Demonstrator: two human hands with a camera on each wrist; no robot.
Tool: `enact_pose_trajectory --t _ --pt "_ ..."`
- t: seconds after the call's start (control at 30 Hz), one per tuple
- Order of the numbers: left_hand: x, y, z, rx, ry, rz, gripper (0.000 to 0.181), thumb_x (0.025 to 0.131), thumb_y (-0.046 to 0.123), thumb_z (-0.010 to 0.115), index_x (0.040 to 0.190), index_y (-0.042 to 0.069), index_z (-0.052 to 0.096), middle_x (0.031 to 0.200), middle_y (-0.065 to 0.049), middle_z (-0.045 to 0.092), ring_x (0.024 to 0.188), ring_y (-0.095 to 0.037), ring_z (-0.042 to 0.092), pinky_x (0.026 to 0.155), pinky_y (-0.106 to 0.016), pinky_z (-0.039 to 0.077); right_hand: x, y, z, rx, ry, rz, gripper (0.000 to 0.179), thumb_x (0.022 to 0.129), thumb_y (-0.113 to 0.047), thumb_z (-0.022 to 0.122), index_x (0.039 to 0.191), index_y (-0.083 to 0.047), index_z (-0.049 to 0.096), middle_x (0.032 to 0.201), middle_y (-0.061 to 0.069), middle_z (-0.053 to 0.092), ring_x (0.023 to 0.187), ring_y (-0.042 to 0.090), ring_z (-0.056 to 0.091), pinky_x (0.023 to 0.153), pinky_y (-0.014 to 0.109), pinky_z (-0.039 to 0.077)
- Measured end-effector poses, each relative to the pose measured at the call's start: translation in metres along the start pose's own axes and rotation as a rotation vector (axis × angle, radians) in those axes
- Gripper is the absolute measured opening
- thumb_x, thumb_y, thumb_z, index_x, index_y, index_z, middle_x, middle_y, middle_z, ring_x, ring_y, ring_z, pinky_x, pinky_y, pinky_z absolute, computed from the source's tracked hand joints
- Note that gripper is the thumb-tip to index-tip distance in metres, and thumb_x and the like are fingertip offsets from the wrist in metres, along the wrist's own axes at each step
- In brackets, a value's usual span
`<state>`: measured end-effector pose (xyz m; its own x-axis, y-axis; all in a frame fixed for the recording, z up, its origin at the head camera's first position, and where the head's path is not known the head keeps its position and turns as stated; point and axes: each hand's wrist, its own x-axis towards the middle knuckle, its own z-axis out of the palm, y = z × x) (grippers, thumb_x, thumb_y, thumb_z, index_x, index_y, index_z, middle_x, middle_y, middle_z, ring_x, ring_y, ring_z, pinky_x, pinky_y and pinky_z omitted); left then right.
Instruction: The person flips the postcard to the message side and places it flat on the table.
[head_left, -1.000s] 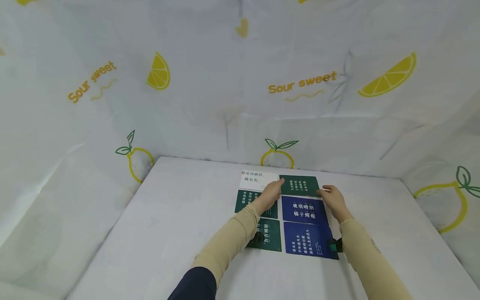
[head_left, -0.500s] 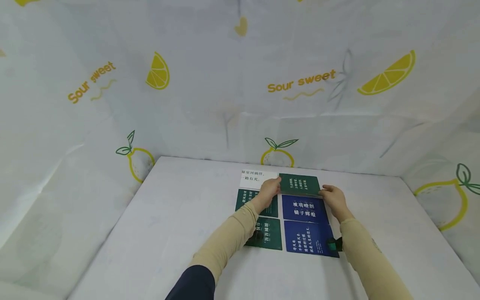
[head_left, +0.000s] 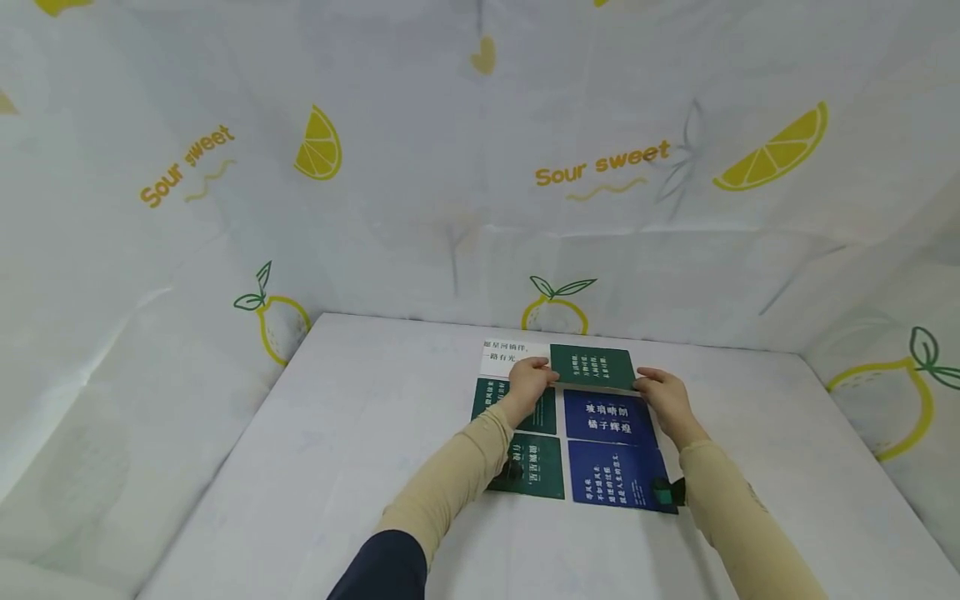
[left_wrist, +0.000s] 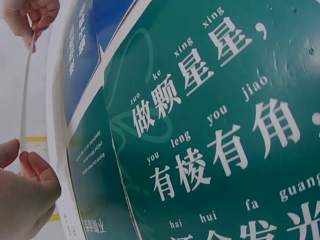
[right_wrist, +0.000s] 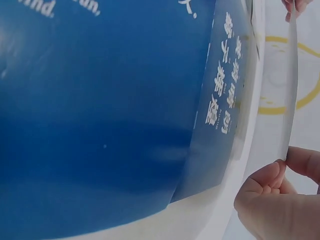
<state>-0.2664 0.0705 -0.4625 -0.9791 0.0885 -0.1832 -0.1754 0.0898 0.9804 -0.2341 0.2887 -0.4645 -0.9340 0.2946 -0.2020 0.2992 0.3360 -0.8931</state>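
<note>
Both hands hold a green card with white writing [head_left: 592,367] at the far end of the table. My left hand [head_left: 531,390] pinches its left edge between thumb and fingers; my right hand [head_left: 666,402] pinches the right edge. In the left wrist view the card [left_wrist: 25,95] appears edge-on, raised off the table. The right wrist view shows the same thin card [right_wrist: 292,75] with the right thumb and fingers [right_wrist: 305,162] on it. Nearer to me lie a blue card [head_left: 607,418] and a second blue card [head_left: 611,475], one below the other.
Left of the held card lies a white card [head_left: 502,357], partly behind the left hand. Below it are a green card [head_left: 486,398] and another green card [head_left: 546,471], partly covered by the left arm. A lemon-print cloth [head_left: 375,233] hangs behind the white table [head_left: 315,450].
The held green card has tilted up off the table and shifted slightly left. My left hand has moved a little left and nearer with it; the other cards lie where they were.
</note>
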Motion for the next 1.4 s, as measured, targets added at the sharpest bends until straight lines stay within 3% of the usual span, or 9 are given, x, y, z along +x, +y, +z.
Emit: enact_pose_trajectory --t 0.13,0.2,0.33,0.5,0.73,0.93,1.03,1.17,1.4 --pt "0.0 0.0 -0.004 0.039 0.016 0.017 0.041 0.082 0.003 0.065 0.122 0.004 0.06 0.101 -0.013 0.065 0.085 -0.019 0.063 0.077 -0.029 0.052 -0.002 -0.004 0.0 0.022 -0.054 0.001 0.051 0.092 -0.014 0.044 0.14 0.004 0.036 0.139 0.027 0.04 0.108 0.024 0.048 0.096 0.036 0.044" --pt "0.0 0.0 -0.004 0.049 0.022 0.028 0.04 0.081 0.002 0.065 0.121 0.005 0.061 0.098 -0.012 0.064 0.082 -0.019 0.062 0.073 -0.027 0.051 -0.002 -0.006 0.001 0.017 -0.061 -0.004 0.051 0.092 -0.013 0.044 0.14 0.003 0.037 0.136 0.025 0.043 0.1 0.019 0.049 0.089 0.03 0.045" --pt "0.0 0.0 -0.005 0.065 0.039 0.052 0.039 0.08 0.0 0.065 0.118 0.005 0.062 0.091 -0.01 0.062 0.076 -0.015 0.056 0.066 -0.023 0.047 0.021 0.018 0.005 -0.004 -0.01 -0.054 0.05 0.09 -0.015 0.047 0.138 -0.002 0.042 0.123 0.017 0.051 0.085 0.009 0.051 0.071 0.015 0.044" --pt "0.0 -0.001 -0.005 0.084 0.043 0.063 0.039 0.081 0.004 0.066 0.119 0.006 0.062 0.088 -0.007 0.061 0.072 -0.01 0.052 0.064 -0.021 0.044 0.041 0.038 0.007 0.002 0.043 -0.09 0.047 0.087 -0.015 0.053 0.132 -0.003 0.048 0.1 0.004 0.054 0.078 0.007 0.052 0.067 0.017 0.045" --pt "0.002 -0.001 -0.004 0.071 0.026 0.075 0.041 0.085 0.018 0.065 0.125 0.008 0.058 0.091 -0.005 0.061 0.072 -0.009 0.049 0.063 -0.021 0.043 0.06 0.052 0.01 0.008 0.116 -0.072 0.045 0.095 -0.035 0.05 0.133 -0.01 0.051 0.103 0.002 0.056 0.076 0.003 0.053 0.064 0.011 0.047" --pt "0.003 -0.001 -0.004 0.067 0.012 0.079 0.048 0.086 0.031 0.066 0.128 0.011 0.056 0.102 -0.006 0.063 0.085 -0.011 0.054 0.076 -0.027 0.048 0.062 0.053 0.011 0.02 0.125 -0.075 0.059 0.09 -0.055 0.046 0.134 -0.017 0.05 0.12 0.006 0.058 0.09 0.005 0.058 0.072 0.013 0.048" --pt "0.003 0.0 -0.004 0.077 -0.003 0.082 0.05 0.085 0.037 0.066 0.128 0.013 0.056 0.107 -0.006 0.062 0.091 -0.013 0.055 0.082 -0.03 0.049 0.06 0.051 0.011 0.022 0.107 -0.077 0.067 0.087 -0.061 0.045 0.136 -0.016 0.048 0.131 0.011 0.055 0.105 0.017 0.059 0.086 0.025 0.051" --pt "0.003 0.0 -0.005 0.084 -0.017 0.1 0.05 0.085 0.042 0.064 0.126 0.014 0.056 0.111 -0.007 0.061 0.097 -0.018 0.055 0.084 -0.033 0.048 0.059 0.05 0.012 0.042 0.102 -0.07 0.079 0.082 -0.07 0.043 0.138 -0.014 0.045 0.135 0.013 0.052 0.12 0.028 0.054 0.099 0.042 0.045" --pt "0.003 0.0 -0.003 0.06 -0.025 0.128 0.053 0.086 0.048 0.06 0.125 0.012 0.054 0.124 -0.008 0.058 0.114 -0.023 0.054 0.091 -0.037 0.048 0.058 0.049 0.013 0.074 0.089 -0.076 0.094 0.079 -0.077 0.035 0.139 -0.005 0.042 0.137 0.016 0.05 0.125 0.031 0.05 0.104 0.043 0.04"
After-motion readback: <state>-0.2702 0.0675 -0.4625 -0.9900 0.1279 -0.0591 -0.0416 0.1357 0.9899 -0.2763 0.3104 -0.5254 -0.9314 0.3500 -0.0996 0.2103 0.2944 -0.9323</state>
